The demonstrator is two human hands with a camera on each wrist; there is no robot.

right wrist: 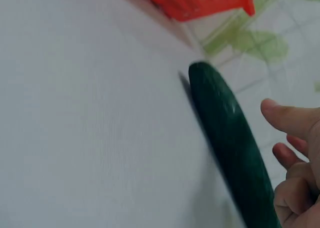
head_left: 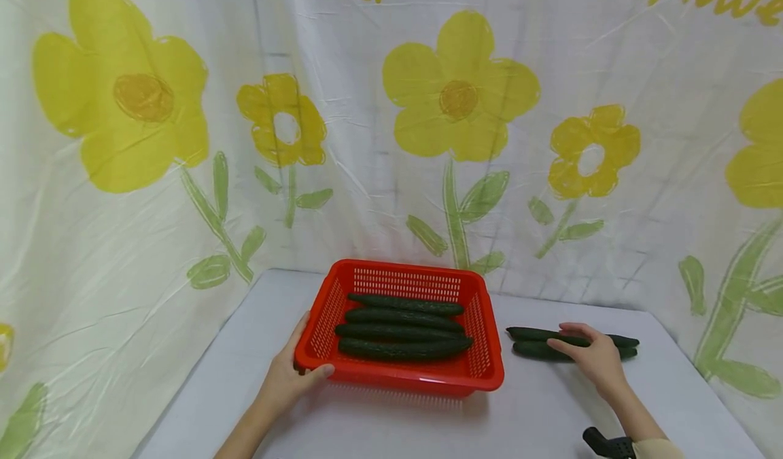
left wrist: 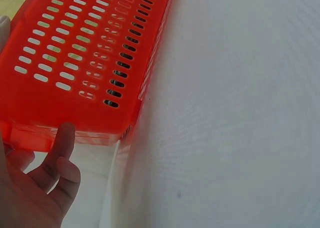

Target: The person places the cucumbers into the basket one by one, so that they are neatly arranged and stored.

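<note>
Two cucumbers [head_left: 532,351] lie left-to-right beneath the nearer right hand [head_left: 598,360], its grip apart; left hand [head_left: 289,379] clamped on basket [head_left: 404,377].

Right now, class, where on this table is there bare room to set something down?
Roomiest is the white tabletop in front of the red basket, between the left hand and right hand. A narrower strip lies behind two loose cucumbers, before the curtain. Crowded: inside the basket, where four cucumbers lie close, and the loose pair under the right hand.
</note>
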